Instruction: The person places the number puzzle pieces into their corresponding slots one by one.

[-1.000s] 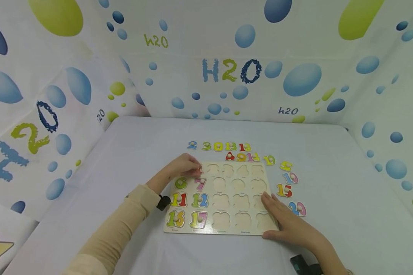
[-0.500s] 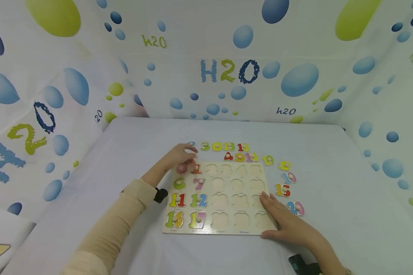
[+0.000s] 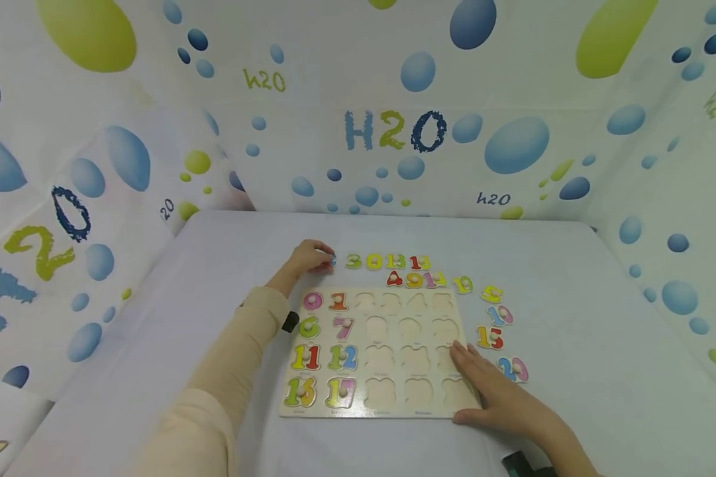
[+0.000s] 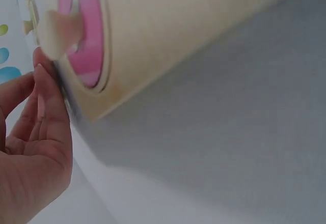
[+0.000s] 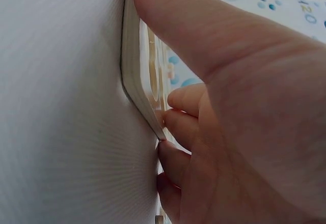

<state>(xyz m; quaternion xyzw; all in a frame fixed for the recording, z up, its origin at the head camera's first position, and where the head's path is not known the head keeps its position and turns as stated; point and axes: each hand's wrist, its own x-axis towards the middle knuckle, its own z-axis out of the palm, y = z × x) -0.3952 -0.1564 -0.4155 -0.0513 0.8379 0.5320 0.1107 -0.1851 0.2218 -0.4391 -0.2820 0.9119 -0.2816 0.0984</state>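
A wooden number puzzle board (image 3: 359, 377) lies flat on the table, with pegged 0, 1, 6, 7, 11, 12, 16 and 17 in its two left columns. Beyond its far left corner my left hand (image 3: 308, 256) pinches the blue number 2 piece (image 3: 334, 260), mostly hidden by the fingers. In the left wrist view the thumb and fingertips meet behind the pink number 0 piece (image 4: 91, 61) and its peg. My right hand (image 3: 503, 401) rests on the board's near right corner, fingers extended; the right wrist view shows its thumb (image 5: 168, 5) at the board's edge.
Loose number pieces line the far side: a green 3 (image 3: 354, 261), a yellow 0-shaped piece (image 3: 373, 262) and a red 4 (image 3: 395, 279) among several. Down the right side lie a yellow 5 (image 3: 491, 294), a 10 (image 3: 500, 315), a 15 (image 3: 490, 338) and a 20 (image 3: 513, 370).
My left hand has let go of the red number 1 piece in the top row and moved away to the loose number 2 piece. My right hand stays on the board.
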